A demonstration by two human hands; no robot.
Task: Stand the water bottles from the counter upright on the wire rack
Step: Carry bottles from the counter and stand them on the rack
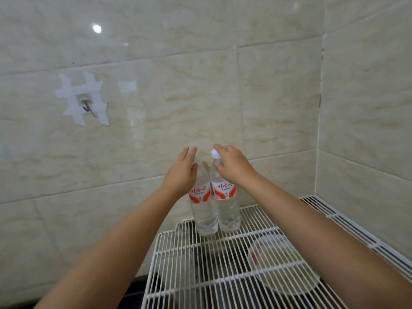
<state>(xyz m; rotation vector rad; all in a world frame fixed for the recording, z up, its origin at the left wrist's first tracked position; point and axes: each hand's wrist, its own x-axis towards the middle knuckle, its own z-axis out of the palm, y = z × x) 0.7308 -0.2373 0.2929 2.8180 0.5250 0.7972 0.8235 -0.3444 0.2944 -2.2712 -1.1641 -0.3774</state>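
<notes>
Two clear water bottles with red-and-white labels stand upright side by side at the back left of the white wire rack (223, 264). My left hand (181, 172) is around the neck of the left bottle (204, 210), hiding its cap. My right hand (234, 166) rests on the top of the right bottle (227, 208), fingers by its white cap. Both bottles touch each other near the tiled wall.
Under the rack, a round pale dish or lid (278, 264) shows through the wires at the right. The tiled wall stands close behind the bottles, with a taped hook (85, 103) at the left. A side wall closes the right.
</notes>
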